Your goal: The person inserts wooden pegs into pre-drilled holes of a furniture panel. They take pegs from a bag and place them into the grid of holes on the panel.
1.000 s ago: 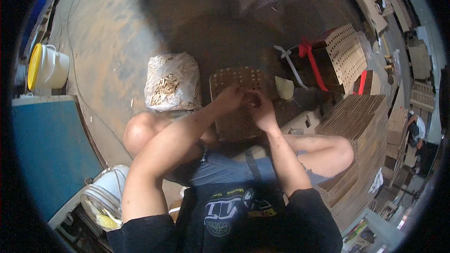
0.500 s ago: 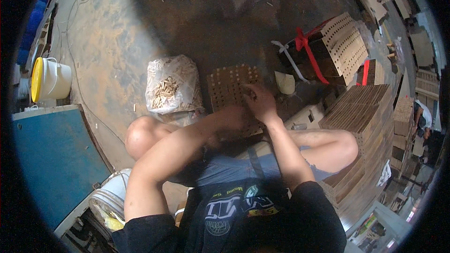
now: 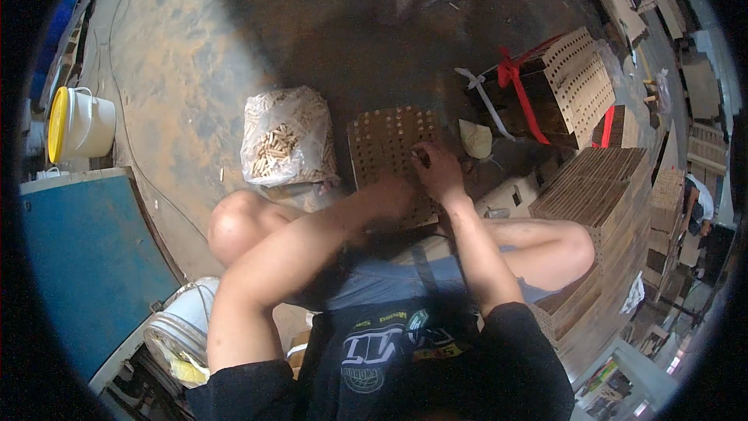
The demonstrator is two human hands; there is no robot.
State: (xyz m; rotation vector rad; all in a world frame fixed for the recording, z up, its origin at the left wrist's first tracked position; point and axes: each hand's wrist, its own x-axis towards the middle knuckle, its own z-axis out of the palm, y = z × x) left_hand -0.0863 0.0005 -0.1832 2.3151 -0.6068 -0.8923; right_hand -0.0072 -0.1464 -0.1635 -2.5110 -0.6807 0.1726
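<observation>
Between my bent legs a dark wooden board [image 3: 374, 139] with rows of holes lies in shadow. Pale wooden dowels [image 3: 400, 113] stand in the holes along its far side. My right hand [image 3: 440, 175] is over the board's right half, thumb and fingers curled into a pinch; whatever is between them is too small to make out. Low over the near part of the board is my left hand [image 3: 392, 196], dark and blurred, its fingers not readable. A clear plastic bag [image 3: 255, 126] full of wooden dowels [image 3: 274, 148] sits left of the board.
Right of me stand stacked drilled boards [image 3: 580, 93] tied with a red strip [image 3: 520, 101], and a brown stack of panels [image 3: 592, 179]. A pale scrap [image 3: 474, 139] lies beside the board. At left are a yellow-lidded bucket [image 3: 92, 125] and a blue panel [image 3: 93, 265].
My right hand has shifted slightly down and right over the board, its fingers still curled. The left hand stays low over the near part. The whole view has tilted a little.
</observation>
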